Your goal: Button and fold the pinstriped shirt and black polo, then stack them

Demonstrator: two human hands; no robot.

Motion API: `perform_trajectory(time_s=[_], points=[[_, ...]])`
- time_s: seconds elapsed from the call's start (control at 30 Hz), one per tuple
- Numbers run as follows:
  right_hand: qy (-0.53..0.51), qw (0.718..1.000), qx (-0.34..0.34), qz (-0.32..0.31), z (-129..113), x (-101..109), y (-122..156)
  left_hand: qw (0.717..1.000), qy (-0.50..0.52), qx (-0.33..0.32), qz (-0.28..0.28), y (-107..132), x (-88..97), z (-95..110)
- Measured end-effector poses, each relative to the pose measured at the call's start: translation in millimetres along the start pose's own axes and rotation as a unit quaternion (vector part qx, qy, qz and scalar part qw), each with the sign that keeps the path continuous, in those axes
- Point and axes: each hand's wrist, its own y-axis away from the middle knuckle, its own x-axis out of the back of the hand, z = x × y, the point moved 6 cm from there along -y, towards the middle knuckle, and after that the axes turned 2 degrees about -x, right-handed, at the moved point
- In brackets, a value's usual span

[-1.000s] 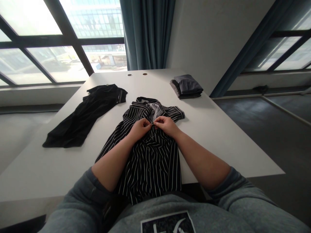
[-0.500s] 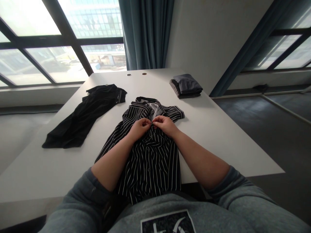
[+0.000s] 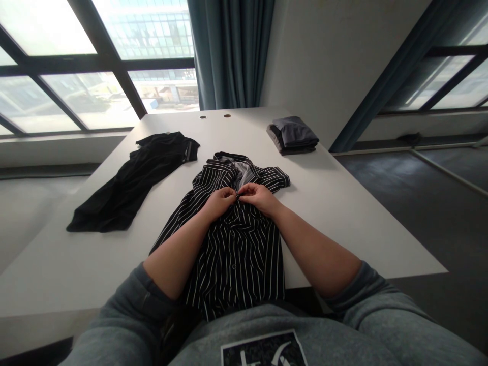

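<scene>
A black shirt with white stripes (image 3: 232,249) lies front up on the table, its collar pointing away from me and its hem hanging over the near edge. Both hands meet at the front opening, just below the collar. My left hand (image 3: 221,201) pinches one edge of the front. Close against it, my right hand (image 3: 257,197) pinches the cloth from the other side. Whatever small piece sits between the fingertips is hidden. Further down the front a round button (image 3: 234,266) shows.
Left of the shirt, a black garment (image 3: 133,183) lies spread on the white table (image 3: 343,223). A stack of folded dark clothes (image 3: 293,134) sits at the back right. Two round cable holes mark the far edge, with a window and a blue curtain (image 3: 231,56) behind.
The fingers have shifted slightly at the shirt's front, and the right fingertips now sit closer over the left ones. The clothes around stay put.
</scene>
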Motion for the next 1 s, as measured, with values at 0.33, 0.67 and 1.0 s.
perform_trajectory(time_s=[0.33, 0.67, 1.0], points=[[0.144, 0.985, 0.086, 0.025, -11.9, 1.9, 4.8, 1.000, 0.020, -0.004, -0.013, 0.6, -0.3, 0.5], [0.282, 0.941, 0.182, 0.049, -37.3, -2.5, 16.6, 0.994, -0.095, -0.050, 0.027, 1.9, 10.6, 13.6], [0.337, 0.916, 0.215, 0.039, -38.9, 2.5, 16.2, 0.999, -0.023, -0.018, 0.030, -0.3, 10.9, 3.4]])
